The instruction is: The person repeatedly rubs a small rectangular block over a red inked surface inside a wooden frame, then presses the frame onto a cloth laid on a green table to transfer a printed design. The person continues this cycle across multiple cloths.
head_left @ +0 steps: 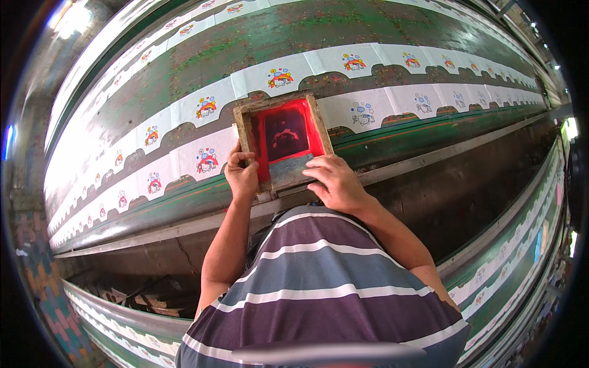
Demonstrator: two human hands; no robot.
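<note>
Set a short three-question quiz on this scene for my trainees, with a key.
1. Multiple choice: which colour stains the inside of the wooden-framed screen? A yellow; B red; C green.
2. True or false: the left hand holds the screen's right side.
3. Short answer: on which side of the screen do the near-row prints show red?

Key: 1 B. 2 False; it holds the left side. 3 The left.

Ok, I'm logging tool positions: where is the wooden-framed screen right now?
In the head view, the wooden-framed screen is just above centre, over the near white printed strip, left hand and right hand at its near end.
</note>
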